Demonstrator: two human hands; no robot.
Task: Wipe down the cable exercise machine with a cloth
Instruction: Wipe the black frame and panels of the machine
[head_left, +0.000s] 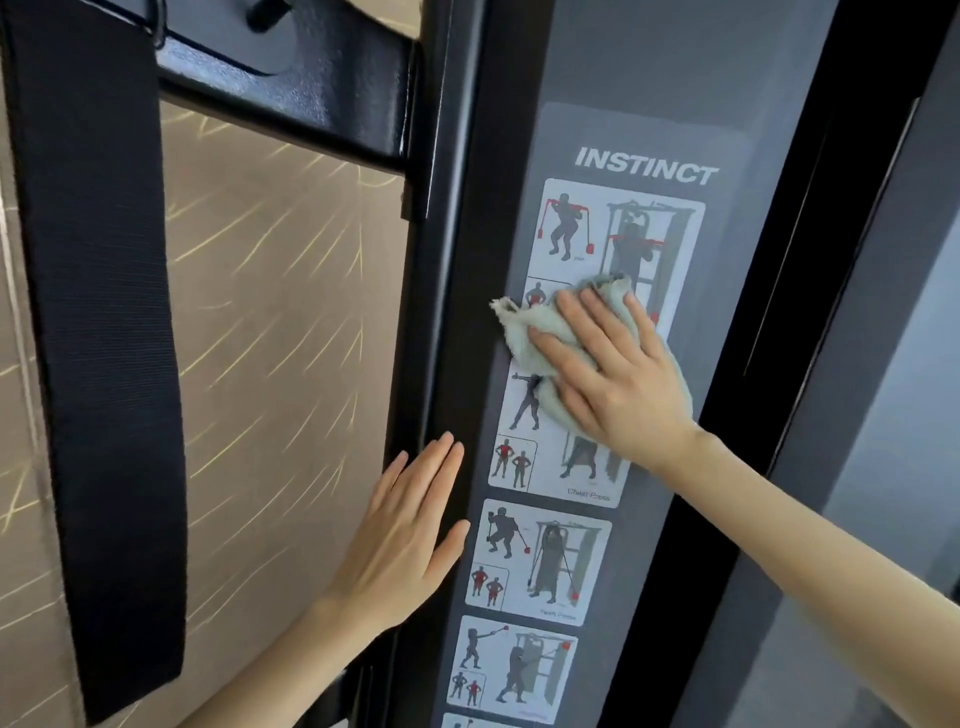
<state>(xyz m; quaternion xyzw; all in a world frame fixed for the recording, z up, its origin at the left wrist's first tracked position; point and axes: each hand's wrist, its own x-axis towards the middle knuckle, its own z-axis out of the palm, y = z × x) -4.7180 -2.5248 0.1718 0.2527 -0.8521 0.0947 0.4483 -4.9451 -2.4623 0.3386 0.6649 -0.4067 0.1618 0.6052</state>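
Observation:
The cable machine's grey front panel fills the middle, marked INSTINCT, with several white exercise picture stickers running down it. My right hand lies flat with straight fingers on a pale green cloth, pressing it against the top sticker. My left hand rests open and flat on the black frame post beside the panel, lower and to the left of the cloth.
A wide black webbing strap hangs at the left from a black crossbar. Behind it is a tan patterned wall. Another black upright runs along the panel's right side.

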